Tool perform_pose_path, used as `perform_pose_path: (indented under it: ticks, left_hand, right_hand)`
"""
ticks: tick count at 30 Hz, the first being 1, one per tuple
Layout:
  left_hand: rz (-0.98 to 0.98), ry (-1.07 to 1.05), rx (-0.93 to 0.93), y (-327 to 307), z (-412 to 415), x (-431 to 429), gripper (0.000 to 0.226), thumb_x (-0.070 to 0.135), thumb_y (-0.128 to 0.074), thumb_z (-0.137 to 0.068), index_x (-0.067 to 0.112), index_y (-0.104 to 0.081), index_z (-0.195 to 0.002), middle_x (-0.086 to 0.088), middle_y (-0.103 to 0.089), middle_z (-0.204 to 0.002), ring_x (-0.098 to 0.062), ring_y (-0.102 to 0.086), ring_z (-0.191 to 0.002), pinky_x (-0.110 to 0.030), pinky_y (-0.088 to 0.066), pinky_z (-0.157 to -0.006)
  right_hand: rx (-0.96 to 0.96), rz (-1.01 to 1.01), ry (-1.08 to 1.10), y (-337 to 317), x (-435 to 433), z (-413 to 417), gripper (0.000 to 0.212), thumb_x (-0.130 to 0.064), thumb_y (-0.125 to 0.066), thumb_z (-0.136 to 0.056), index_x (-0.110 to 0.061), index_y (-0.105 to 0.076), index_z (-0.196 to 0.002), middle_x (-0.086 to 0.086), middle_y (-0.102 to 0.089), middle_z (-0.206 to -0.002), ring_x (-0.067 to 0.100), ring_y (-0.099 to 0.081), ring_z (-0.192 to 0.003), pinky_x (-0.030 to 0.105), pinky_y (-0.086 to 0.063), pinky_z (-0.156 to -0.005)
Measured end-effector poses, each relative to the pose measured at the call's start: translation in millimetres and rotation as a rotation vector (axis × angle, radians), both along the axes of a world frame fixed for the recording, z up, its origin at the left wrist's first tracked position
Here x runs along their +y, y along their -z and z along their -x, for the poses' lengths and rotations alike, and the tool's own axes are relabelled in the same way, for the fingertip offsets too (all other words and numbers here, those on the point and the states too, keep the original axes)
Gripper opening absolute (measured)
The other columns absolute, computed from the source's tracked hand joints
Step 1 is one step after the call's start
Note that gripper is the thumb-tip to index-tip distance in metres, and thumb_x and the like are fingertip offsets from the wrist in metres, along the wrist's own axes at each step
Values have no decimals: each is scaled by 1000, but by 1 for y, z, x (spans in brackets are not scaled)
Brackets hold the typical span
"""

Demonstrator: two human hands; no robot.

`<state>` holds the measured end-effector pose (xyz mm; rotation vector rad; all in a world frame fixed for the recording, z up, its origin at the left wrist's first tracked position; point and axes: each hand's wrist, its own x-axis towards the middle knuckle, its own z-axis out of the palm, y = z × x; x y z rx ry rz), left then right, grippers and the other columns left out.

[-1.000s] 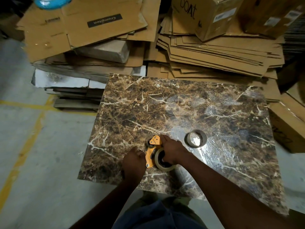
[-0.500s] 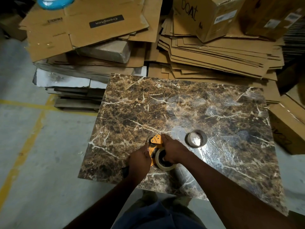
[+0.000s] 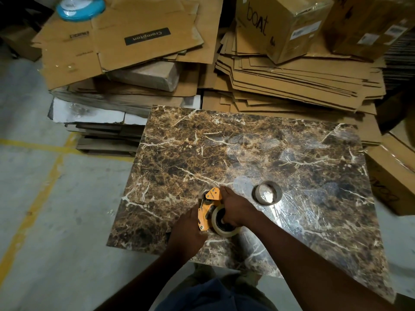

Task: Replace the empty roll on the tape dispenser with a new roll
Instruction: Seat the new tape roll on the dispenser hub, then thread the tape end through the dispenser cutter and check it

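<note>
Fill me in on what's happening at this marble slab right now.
A person is working on an orange tape dispenser lying on the marble-patterned slab. The left hand grips the dispenser's near end, while the right hand presses on a pale tape roll sitting at the dispenser's hub. Whether the roll is fully seated cannot be told. A bare cardboard core, apparently the spent roll, lies apart on the slab to the right. Flattened cartons are stacked behind.

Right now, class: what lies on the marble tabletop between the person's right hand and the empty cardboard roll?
Nothing: in the head view only bare marble tabletop separates the right hand from the empty roll.
</note>
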<state>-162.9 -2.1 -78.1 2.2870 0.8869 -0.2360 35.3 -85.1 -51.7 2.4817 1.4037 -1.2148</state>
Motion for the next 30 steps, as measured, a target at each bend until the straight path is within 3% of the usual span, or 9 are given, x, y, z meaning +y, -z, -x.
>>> perform_pose_path:
  ticks: [4, 7, 10, 13, 17, 19, 23, 27, 30]
  left_hand:
    - [-24, 8, -19, 1, -7, 3, 50, 34, -66, -80, 29, -51, -128, 4, -65, -111, -20, -66, -98, -41, -56, -79]
    - [54, -8, -48, -1, -8, 6, 44, 32, -74, -78, 26, -58, -119, 5, -62, -111, -16, -61, -99, -34, -51, -79]
    - [108, -34, -95, 2, -10, 6, 45, 37, -79, -74, 36, -62, -115, 14, -65, -106, -4, -62, -94, -31, -55, -78]
    - [190, -119, -149, -3, -17, -3, 43, 38, -78, -74, 36, -66, -116, 19, -71, -102, 3, -68, -92, -25, -57, -76]
    - [189, -224, -195, -22, -34, -17, 47, 30, -72, -75, 32, -61, -120, 17, -68, -94, 2, -66, -84, -16, -48, -66]
    - [231, -313, -264, -35, -48, -17, 40, 22, -69, -75, 30, -63, -114, 17, -68, -90, 5, -65, -83, -12, -47, -65]
    - [281, -353, -375, -53, -74, -8, 41, 24, -63, -75, 30, -63, -115, 10, -70, -98, -9, -69, -89, -33, -58, -70]
    - [834, -487, -523, -79, -103, 19, 34, 5, -63, -95, 23, -63, -124, -1, -72, -116, -14, -71, -102, -23, -57, -79]
    - [1009, -626, -416, -87, -134, 58, 38, 44, -52, -101, 20, -66, -127, -9, -71, -123, -26, -68, -109, -39, -55, -90]
  right_hand:
    - [-124, -129, 100, -12, -6, 7, 89, -30, -68, -82, -9, -26, -157, 11, -30, -161, 37, -56, -127, 45, -53, -94]
    - [-335, -534, 225, -37, -25, 34, 24, -41, -57, -90, -18, -63, -95, 5, -64, -92, 25, -64, -80, 35, -46, -64]
    - [-92, -390, 439, -44, -50, 73, 64, -69, -45, -93, -14, -66, -67, 2, -64, -59, 14, -64, -56, 31, -44, -52]
    - [521, -200, 973, -26, -58, 94, 68, -80, -55, -81, -17, -80, -84, -1, -79, -76, 10, -75, -74, 34, -60, -81]
    - [1113, -296, 1316, -16, -36, 84, 66, -63, -80, -74, -20, -74, -123, 6, -76, -120, 25, -71, -114, 50, -49, -109]
    - [1136, -331, 1369, -24, -26, 73, 53, -50, -81, -79, -18, -74, -122, 9, -76, -118, 28, -71, -113, 49, -51, -107]
    - [1137, -439, 1427, -35, -5, 53, 25, -28, -69, -90, -11, -80, -105, 15, -77, -112, 30, -73, -102, 43, -54, -91]
    - [1035, -648, 1450, -36, 12, 24, 40, -20, -70, -83, 6, -68, -114, 35, -66, -118, 48, -67, -106, 48, -53, -83]
    - [935, -752, 1437, -39, 19, 2, 39, -18, -75, -80, -1, -68, -115, 26, -70, -115, 42, -69, -104, 47, -55, -80]
